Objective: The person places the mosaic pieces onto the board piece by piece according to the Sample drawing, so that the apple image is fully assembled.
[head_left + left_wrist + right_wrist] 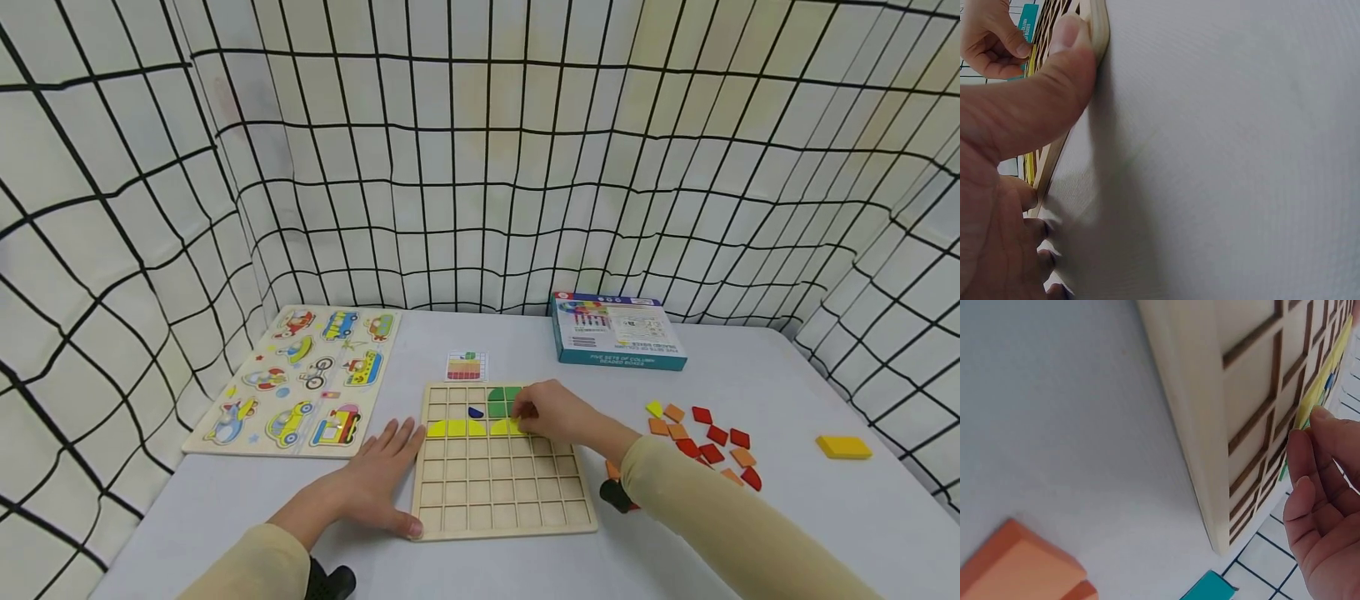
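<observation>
Pale-wood gridded board (502,496) on white worktop (787,392), rounded yellow tile (501,427) at its upper row. Left hand (378,477) flat, thumb on board corner. Right grip (553,414): curled fingertips nearly together at tile, can't tell if pinching it.

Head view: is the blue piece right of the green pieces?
No, the blue piece lies left of the green pieces.

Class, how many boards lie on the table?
2: the gridded board at the centre, touched by the left hand, and the picture board farther left. No others show.
</observation>
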The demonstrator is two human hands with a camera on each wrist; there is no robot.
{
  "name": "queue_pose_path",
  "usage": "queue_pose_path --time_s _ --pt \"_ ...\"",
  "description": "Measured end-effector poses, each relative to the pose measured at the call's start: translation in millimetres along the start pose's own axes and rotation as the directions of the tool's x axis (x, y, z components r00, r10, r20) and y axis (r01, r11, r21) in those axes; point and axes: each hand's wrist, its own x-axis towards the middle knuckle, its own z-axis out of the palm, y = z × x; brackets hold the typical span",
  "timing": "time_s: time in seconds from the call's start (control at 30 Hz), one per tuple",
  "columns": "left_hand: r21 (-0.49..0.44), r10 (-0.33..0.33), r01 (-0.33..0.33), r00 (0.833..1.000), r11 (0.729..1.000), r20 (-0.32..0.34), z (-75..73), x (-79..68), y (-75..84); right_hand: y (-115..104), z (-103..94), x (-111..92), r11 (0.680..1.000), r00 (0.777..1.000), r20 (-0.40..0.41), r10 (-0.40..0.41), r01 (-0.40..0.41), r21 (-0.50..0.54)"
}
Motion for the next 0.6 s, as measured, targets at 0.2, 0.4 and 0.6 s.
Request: queue_pose_path --time_s 0.2,0.4,0.6 --pt "-0.005 0.003 -0.003 1.000 1.000 0.002 2.8 2.2 -0.7 20.2 -20.4 -12.6 1.000 1.000 -0.021 0.005 -0.005 -0.005" --pt "0.003 0.006 -0.006 1.000 1.000 0.007 1.9 3.6 0.3 68.6 -50.5 -36.7 0.991 0.989 -0.063 0.133 -0.134 -0.019" --pt "0.013 0.004 -0.004 1.000 1.000 0.009 0.8 1.9 0.1 115.2 -73.5 -60.0 0.961 0.959 -0.103 0.265 -0.272 -0.052"
